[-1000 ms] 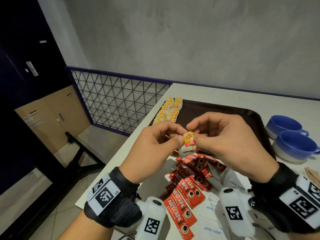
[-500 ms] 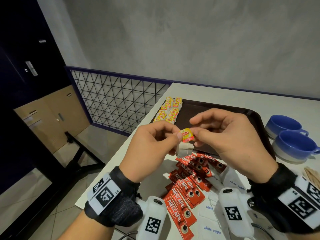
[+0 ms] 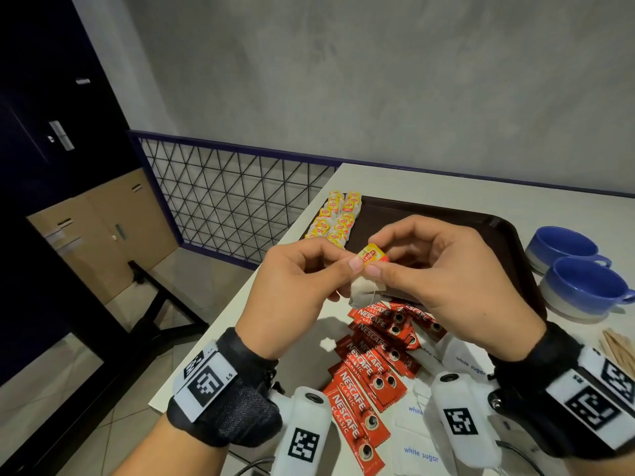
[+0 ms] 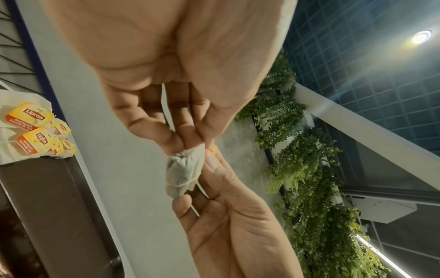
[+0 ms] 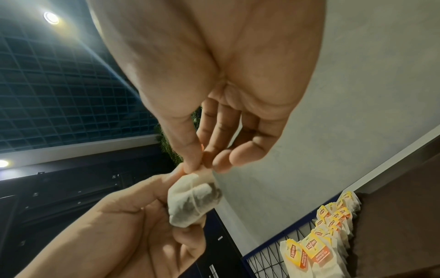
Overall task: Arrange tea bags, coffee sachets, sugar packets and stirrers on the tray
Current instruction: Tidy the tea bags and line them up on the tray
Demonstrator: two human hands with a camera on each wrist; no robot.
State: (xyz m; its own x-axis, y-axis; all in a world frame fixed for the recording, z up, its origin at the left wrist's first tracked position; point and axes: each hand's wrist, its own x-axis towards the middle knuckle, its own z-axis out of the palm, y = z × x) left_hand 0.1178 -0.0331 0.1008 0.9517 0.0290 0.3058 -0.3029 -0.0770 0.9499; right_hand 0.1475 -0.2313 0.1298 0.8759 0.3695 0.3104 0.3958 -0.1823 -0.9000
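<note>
Your fingers hide most of the tea bag (image 3: 363, 291), and its string shows only in the wrist views, looped round the pouch. Your left hand (image 3: 302, 290) and right hand (image 3: 443, 280) both pinch its yellow tag (image 3: 371, 254) between thumb and forefinger, held above the near edge of the tray (image 3: 508, 235); the pouch hangs just below the pinch. Rows of tea bags (image 3: 335, 218) lie at the tray's left end. Coffee sachets (image 3: 371, 369) and sugar packets (image 3: 421, 455) are partly covered by your wrists; the stirrers (image 3: 618, 348) are cut off at right.
</note>
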